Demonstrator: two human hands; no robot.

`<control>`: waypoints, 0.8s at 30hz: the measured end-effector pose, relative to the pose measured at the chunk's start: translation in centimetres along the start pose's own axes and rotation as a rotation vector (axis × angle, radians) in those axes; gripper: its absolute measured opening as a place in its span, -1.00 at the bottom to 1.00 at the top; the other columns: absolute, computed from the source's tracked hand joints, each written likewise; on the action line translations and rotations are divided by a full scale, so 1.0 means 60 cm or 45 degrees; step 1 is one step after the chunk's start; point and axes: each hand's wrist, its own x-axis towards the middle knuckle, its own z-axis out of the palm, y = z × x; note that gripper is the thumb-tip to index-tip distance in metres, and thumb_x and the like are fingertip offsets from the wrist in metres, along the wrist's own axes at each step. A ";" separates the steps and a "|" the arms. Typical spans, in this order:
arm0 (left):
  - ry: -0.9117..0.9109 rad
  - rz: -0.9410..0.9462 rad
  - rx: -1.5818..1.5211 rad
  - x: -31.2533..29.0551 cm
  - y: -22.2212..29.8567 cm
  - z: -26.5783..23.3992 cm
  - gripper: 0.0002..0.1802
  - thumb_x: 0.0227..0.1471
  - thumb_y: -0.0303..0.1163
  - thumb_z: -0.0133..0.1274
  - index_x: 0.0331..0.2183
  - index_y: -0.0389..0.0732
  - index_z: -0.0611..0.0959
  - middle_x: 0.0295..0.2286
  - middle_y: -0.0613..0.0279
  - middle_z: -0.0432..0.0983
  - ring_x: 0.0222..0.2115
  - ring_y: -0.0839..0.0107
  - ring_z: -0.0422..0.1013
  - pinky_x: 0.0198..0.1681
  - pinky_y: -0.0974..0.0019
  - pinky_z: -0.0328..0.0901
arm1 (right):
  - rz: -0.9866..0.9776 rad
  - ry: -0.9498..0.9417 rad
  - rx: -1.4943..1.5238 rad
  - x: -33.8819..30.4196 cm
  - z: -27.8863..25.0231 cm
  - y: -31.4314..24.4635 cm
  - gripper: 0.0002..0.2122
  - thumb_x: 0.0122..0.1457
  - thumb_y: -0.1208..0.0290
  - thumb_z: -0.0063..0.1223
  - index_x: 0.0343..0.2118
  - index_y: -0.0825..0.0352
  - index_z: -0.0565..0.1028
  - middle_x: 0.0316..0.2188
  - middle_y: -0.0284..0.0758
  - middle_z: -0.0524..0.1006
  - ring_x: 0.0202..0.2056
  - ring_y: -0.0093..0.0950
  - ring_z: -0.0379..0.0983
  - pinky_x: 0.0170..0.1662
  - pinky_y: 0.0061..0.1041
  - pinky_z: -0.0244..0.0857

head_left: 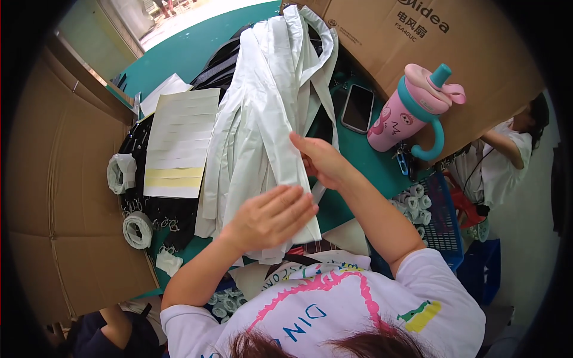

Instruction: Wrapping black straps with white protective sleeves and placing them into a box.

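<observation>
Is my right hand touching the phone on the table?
Apart. The head view shows green tabletop between the right hand and the phone.

White fabric strips (253, 113): a loose bundle of long, flat, smooth pieces with a slight sheen, laid lengthwise on the teal tabletop (382, 179). The strips overlapped in layers, gathered more closely toward the far end and fanned out toward the near end, where their ends lay at uneven levels. Soft folds and narrow shadows separated the layers. At the far right, at least 1 strip curved outward in a broad loop and turned back down along the bundle's side. The front strip (279, 143), uppermost at the right, ran nearly straight toward the near edge, its lower stretch partly covered and its end exposed.
</observation>
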 end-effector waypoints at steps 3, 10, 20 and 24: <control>-0.010 0.074 -0.121 0.011 0.040 0.005 -0.74 -0.15 -0.46 0.02 -0.30 -0.21 0.60 -0.31 0.20 0.50 -0.29 0.32 0.46 -0.17 0.30 0.36 | -0.189 -0.161 -0.063 0.026 -0.020 -0.006 -0.70 0.13 0.23 0.05 -0.31 0.44 0.47 -0.42 -0.38 0.53 -0.42 -0.65 0.45 -0.34 -0.66 0.31; 0.215 -0.169 -0.414 0.014 0.087 -0.021 -0.74 -0.20 -0.48 0.08 -0.33 -0.24 0.61 -0.36 0.17 0.53 -0.37 0.28 0.49 -0.28 0.31 0.40 | -0.116 -0.198 0.181 -0.007 -0.008 0.014 -0.76 0.13 0.36 0.04 -0.25 0.46 0.46 -0.36 -0.33 0.54 -0.36 -0.60 0.49 -0.25 -0.59 0.38; 0.419 -2.040 -2.227 -0.006 0.047 -0.021 -0.71 -0.06 -0.42 0.15 -0.26 -0.31 0.50 -0.34 0.22 0.49 -0.30 0.45 0.46 -0.21 0.36 0.36 | -0.499 -0.149 -0.451 -0.016 0.007 0.055 -0.80 0.17 0.36 -0.02 -0.29 0.41 0.50 -0.47 -0.45 0.50 -0.50 -0.76 0.31 -0.45 -0.72 0.21; 0.269 -1.989 -2.566 -0.031 0.011 -0.006 -0.61 -0.06 -0.44 0.15 -0.16 -0.32 0.43 -0.29 0.20 0.48 -0.28 0.44 0.46 -0.18 0.34 0.36 | -0.507 -0.365 -0.580 -0.019 -0.002 0.052 -0.77 0.19 0.39 -0.06 -0.16 0.42 0.44 -0.30 -0.38 0.51 -0.27 -0.68 0.38 -0.21 -0.63 0.28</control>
